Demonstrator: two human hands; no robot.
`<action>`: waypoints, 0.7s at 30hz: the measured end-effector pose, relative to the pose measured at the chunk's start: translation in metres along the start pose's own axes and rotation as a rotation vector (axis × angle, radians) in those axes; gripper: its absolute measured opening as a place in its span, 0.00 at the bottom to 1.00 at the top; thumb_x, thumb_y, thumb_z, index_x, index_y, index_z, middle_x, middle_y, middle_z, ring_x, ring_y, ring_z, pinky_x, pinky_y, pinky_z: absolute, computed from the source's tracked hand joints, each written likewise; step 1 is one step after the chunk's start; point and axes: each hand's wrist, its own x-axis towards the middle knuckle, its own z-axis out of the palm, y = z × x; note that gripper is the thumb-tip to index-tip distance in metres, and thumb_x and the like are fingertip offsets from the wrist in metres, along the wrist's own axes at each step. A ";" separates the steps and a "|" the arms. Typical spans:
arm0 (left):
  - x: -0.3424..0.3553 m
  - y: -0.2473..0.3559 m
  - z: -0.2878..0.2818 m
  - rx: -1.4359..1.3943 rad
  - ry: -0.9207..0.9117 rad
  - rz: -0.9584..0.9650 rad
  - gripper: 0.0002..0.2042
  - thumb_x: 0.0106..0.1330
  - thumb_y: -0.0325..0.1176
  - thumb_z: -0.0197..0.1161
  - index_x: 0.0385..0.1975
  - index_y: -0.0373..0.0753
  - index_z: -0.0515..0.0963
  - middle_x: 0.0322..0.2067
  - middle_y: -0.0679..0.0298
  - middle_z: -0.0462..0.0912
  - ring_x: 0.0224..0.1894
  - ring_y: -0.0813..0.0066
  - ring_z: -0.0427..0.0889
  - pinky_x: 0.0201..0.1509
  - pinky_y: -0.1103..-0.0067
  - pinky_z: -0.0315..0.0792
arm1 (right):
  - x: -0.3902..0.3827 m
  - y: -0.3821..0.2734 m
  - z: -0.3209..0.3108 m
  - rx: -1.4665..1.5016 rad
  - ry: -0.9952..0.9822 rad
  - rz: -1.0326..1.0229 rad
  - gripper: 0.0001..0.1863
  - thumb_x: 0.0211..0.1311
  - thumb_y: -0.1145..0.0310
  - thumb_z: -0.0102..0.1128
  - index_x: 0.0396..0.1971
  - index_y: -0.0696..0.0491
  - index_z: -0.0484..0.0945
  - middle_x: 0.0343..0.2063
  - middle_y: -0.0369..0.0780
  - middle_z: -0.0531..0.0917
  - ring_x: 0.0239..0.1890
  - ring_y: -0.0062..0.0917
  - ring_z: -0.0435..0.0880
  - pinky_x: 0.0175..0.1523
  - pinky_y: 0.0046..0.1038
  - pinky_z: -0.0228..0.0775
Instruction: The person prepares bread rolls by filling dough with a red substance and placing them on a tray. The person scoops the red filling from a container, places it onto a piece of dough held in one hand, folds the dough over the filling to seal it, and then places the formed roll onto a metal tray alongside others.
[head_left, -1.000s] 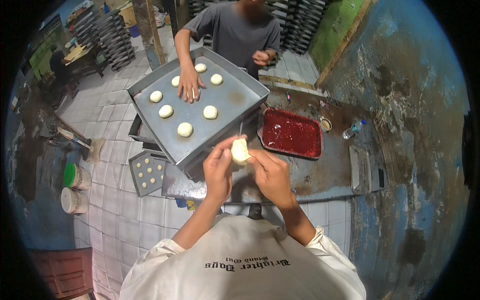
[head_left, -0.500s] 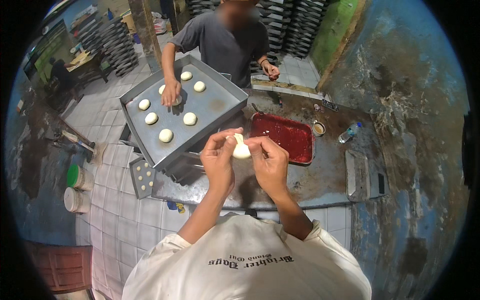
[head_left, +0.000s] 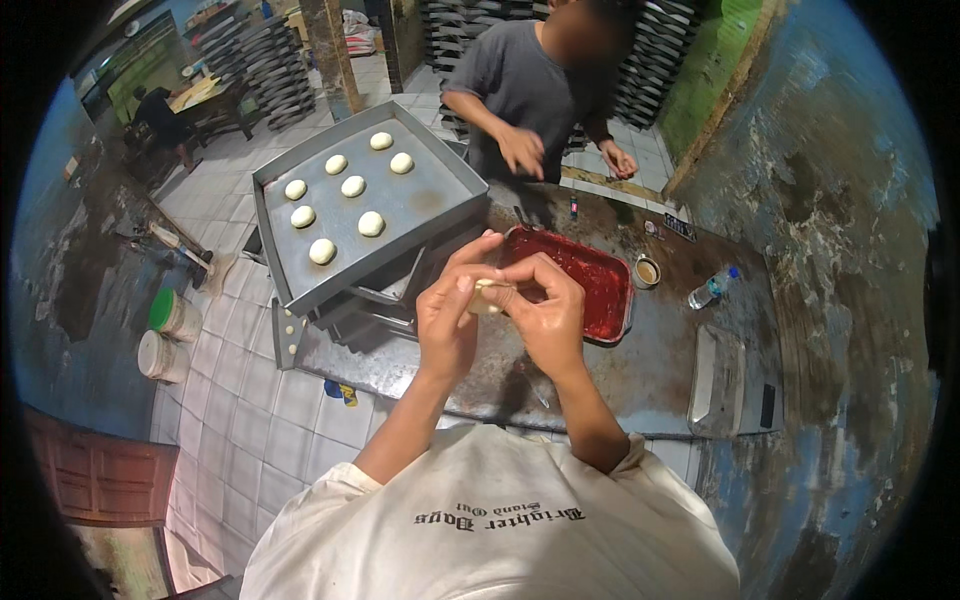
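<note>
Between my two hands, raised over the metal table, is a small piece of pale dough (head_left: 488,297), partly hidden by my fingers. My left hand (head_left: 448,315) grips its left side with bent fingers and thumb. On the other side my right hand (head_left: 545,312) pinches the dough's edge. Just beyond my right hand lies a rectangular pan (head_left: 617,325) of dark red filling. To the left of my hands, a large grey baking tray (head_left: 430,240) bears several round dough balls, one of them a ball near its middle (head_left: 353,186).
Across the table (head_left: 650,400) stands a co-worker (head_left: 520,90) in a grey shirt. At right are a cup (head_left: 646,272), a water bottle (head_left: 712,288) and a scale-like metal box (head_left: 718,380). Lidded buckets (head_left: 175,315) stand on the floor at left.
The co-worker's hand has lifted off the dough ball on the tray and drawn back toward the right. My fingers have closed further around the dough, hiding more of it.
</note>
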 end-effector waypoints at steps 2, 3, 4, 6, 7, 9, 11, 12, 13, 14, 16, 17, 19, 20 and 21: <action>-0.001 -0.001 0.008 -0.076 0.071 -0.079 0.19 0.79 0.38 0.57 0.57 0.28 0.79 0.61 0.49 0.79 0.68 0.62 0.73 0.73 0.65 0.65 | 0.001 -0.004 -0.006 -0.040 0.003 0.011 0.10 0.58 0.72 0.75 0.37 0.59 0.87 0.32 0.41 0.85 0.34 0.27 0.85 0.41 0.27 0.76; -0.004 -0.003 0.010 -0.070 0.078 -0.075 0.19 0.79 0.38 0.57 0.57 0.28 0.79 0.61 0.49 0.79 0.68 0.62 0.73 0.73 0.65 0.65 | 0.002 -0.004 -0.008 -0.086 0.011 0.024 0.10 0.57 0.73 0.73 0.39 0.59 0.87 0.35 0.45 0.88 0.38 0.32 0.88 0.45 0.32 0.78; -0.010 -0.006 0.012 -0.093 0.199 -0.154 0.18 0.77 0.35 0.60 0.59 0.29 0.78 0.60 0.50 0.80 0.65 0.63 0.76 0.70 0.67 0.68 | 0.002 0.000 -0.008 -0.065 -0.025 0.012 0.12 0.59 0.72 0.72 0.43 0.58 0.87 0.37 0.46 0.88 0.38 0.34 0.88 0.45 0.33 0.78; -0.015 -0.020 -0.001 -0.173 0.393 -0.284 0.18 0.74 0.28 0.64 0.61 0.30 0.75 0.57 0.52 0.83 0.56 0.66 0.83 0.65 0.71 0.75 | -0.002 0.006 -0.008 -0.044 -0.093 -0.007 0.12 0.60 0.72 0.70 0.44 0.58 0.87 0.37 0.46 0.88 0.39 0.36 0.88 0.45 0.33 0.78; -0.017 -0.029 -0.012 -0.180 0.423 -0.250 0.14 0.75 0.30 0.63 0.56 0.31 0.77 0.55 0.52 0.84 0.54 0.65 0.84 0.64 0.70 0.76 | -0.005 0.009 -0.007 -0.026 -0.160 -0.028 0.12 0.61 0.72 0.69 0.45 0.58 0.87 0.37 0.46 0.88 0.39 0.38 0.88 0.46 0.34 0.78; -0.012 -0.031 -0.002 -0.164 0.413 -0.208 0.11 0.76 0.32 0.62 0.52 0.32 0.78 0.55 0.51 0.84 0.55 0.65 0.83 0.64 0.69 0.75 | -0.010 0.029 -0.009 -0.053 -0.170 -0.107 0.12 0.61 0.73 0.68 0.45 0.56 0.87 0.37 0.47 0.87 0.40 0.40 0.87 0.46 0.36 0.79; -0.013 -0.033 0.003 -0.130 0.373 -0.189 0.11 0.77 0.33 0.61 0.51 0.32 0.79 0.56 0.51 0.83 0.58 0.64 0.82 0.66 0.69 0.73 | -0.012 0.036 -0.012 -0.283 -0.127 -0.145 0.18 0.59 0.74 0.73 0.50 0.56 0.87 0.38 0.45 0.88 0.38 0.32 0.89 0.43 0.31 0.79; -0.014 -0.033 0.004 -0.095 0.332 -0.166 0.12 0.78 0.35 0.59 0.50 0.32 0.79 0.56 0.50 0.83 0.61 0.63 0.80 0.68 0.68 0.71 | -0.009 0.035 -0.012 -0.227 -0.052 -0.220 0.14 0.58 0.75 0.74 0.45 0.56 0.88 0.36 0.44 0.86 0.38 0.31 0.88 0.43 0.30 0.78; -0.014 -0.032 0.005 -0.093 0.333 -0.169 0.12 0.78 0.35 0.59 0.50 0.32 0.79 0.56 0.50 0.83 0.61 0.63 0.80 0.68 0.68 0.71 | -0.004 0.030 -0.015 -0.225 -0.052 -0.216 0.14 0.58 0.75 0.74 0.45 0.56 0.88 0.36 0.44 0.86 0.38 0.31 0.88 0.43 0.30 0.78; -0.013 -0.031 0.007 -0.066 0.242 -0.136 0.12 0.78 0.35 0.58 0.50 0.32 0.80 0.58 0.49 0.82 0.63 0.61 0.78 0.70 0.67 0.68 | 0.001 0.023 -0.020 -0.198 -0.024 -0.174 0.12 0.57 0.75 0.75 0.41 0.57 0.88 0.35 0.43 0.85 0.37 0.28 0.86 0.43 0.28 0.78; -0.011 -0.030 0.009 -0.040 0.150 -0.108 0.13 0.78 0.35 0.56 0.50 0.32 0.80 0.59 0.49 0.81 0.66 0.60 0.76 0.72 0.66 0.66 | 0.002 0.024 -0.022 0.025 -0.020 0.024 0.09 0.56 0.74 0.77 0.36 0.58 0.87 0.35 0.40 0.84 0.37 0.23 0.84 0.42 0.26 0.77; -0.008 -0.029 0.010 -0.066 0.036 -0.073 0.13 0.77 0.34 0.56 0.50 0.31 0.80 0.60 0.49 0.81 0.67 0.59 0.75 0.73 0.65 0.65 | 0.003 0.023 -0.024 0.133 0.000 0.120 0.08 0.55 0.74 0.78 0.33 0.59 0.87 0.35 0.38 0.83 0.36 0.20 0.82 0.42 0.25 0.76; -0.005 -0.026 0.018 -0.098 -0.082 -0.040 0.13 0.77 0.33 0.55 0.50 0.31 0.80 0.61 0.48 0.80 0.69 0.58 0.74 0.74 0.65 0.64 | 0.004 0.027 -0.036 0.117 -0.168 -0.011 0.08 0.57 0.74 0.77 0.33 0.60 0.87 0.34 0.38 0.84 0.35 0.18 0.81 0.41 0.24 0.76; -0.003 -0.021 0.026 -0.099 0.018 -0.112 0.12 0.75 0.31 0.56 0.50 0.31 0.80 0.61 0.48 0.80 0.68 0.58 0.75 0.74 0.65 0.65 | 0.003 0.022 -0.040 -0.004 -0.158 -0.005 0.07 0.58 0.74 0.76 0.34 0.60 0.88 0.33 0.38 0.84 0.35 0.19 0.83 0.41 0.23 0.76; -0.002 -0.020 0.031 -0.099 0.120 -0.185 0.12 0.74 0.28 0.57 0.50 0.30 0.80 0.61 0.48 0.80 0.67 0.59 0.76 0.73 0.65 0.65 | 0.002 0.020 -0.040 -0.008 -0.157 -0.006 0.07 0.58 0.74 0.76 0.34 0.60 0.88 0.33 0.38 0.84 0.35 0.19 0.83 0.41 0.23 0.76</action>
